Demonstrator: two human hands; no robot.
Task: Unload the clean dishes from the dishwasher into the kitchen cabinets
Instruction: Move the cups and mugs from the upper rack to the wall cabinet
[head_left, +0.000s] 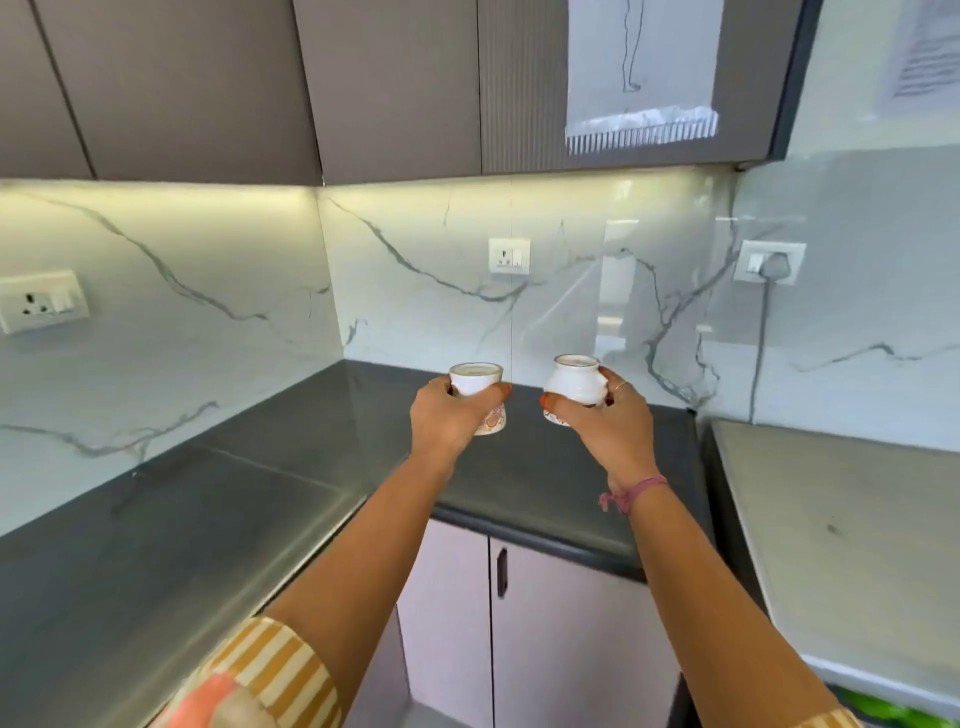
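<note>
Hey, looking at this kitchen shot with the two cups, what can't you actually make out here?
- Head view: left cup lower pattern, covered by the left hand.
- Right cup far side, hidden under the right hand.
- Wall paper: print blurred, cut by the edge.
- Dishwasher: not in frame.

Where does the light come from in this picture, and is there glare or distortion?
Head view: a warm strip under the upper cabinets lights the marble backsplash; glare patch right of the middle socket; wide-angle bending of edges; both cups reasonably sharp.
</note>
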